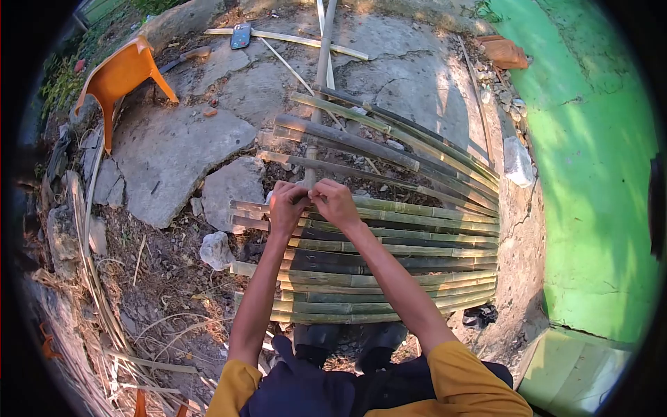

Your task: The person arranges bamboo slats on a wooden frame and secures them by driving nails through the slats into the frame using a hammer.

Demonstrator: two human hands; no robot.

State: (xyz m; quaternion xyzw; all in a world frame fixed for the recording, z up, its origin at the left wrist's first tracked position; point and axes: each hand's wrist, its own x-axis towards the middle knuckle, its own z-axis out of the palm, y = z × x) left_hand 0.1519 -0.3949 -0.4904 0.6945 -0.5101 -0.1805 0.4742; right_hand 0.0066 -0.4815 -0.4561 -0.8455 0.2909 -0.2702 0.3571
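Observation:
My left hand and my right hand meet at the near end of a long grey bamboo pole. The fingers of both are closed in a pinch, fingertips almost touching. Whatever lies between them is too small or hidden to make out. Split bamboo slats fan out under my forearms, their right ends drawn close together. Beyond my hands, more bamboo slats spread apart and lie across the pole.
An orange plastic chair stands at upper left, beside a long-bladed knife. A phone rests on broken concrete. Bamboo strips line the left side. White stones lie around; a green painted floor borders the right.

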